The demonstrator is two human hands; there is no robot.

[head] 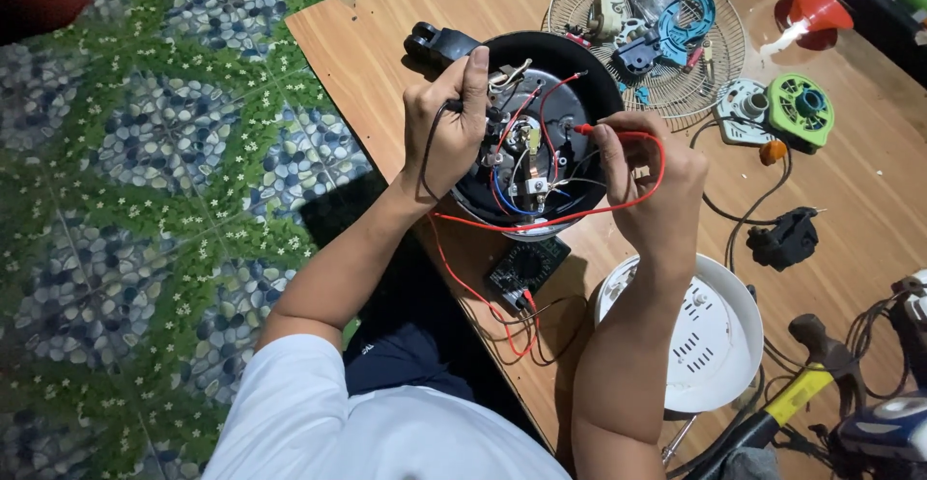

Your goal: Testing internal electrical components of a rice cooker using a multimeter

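A round black appliance base (579, 65) lies open on the wooden board, showing red, blue and white wires and small metal parts inside. My left hand (446, 127) pinches a black test probe at the base's left inner rim. My right hand (649, 185) pinches a red test probe (585, 129), its tip touching the wiring near the middle. The red lead loops over my right hand and runs down to a small black meter (524, 269) lying just below the base.
A wire fan grille (710, 74) at the back holds loose parts, a blue one among them. To the right lie a green-and-white part (784, 110), an orange funnel (813, 9), a black plug (787, 239), a white round cover (719, 345) and a yellow-handled hammer (806, 383). Patterned floor lies left.
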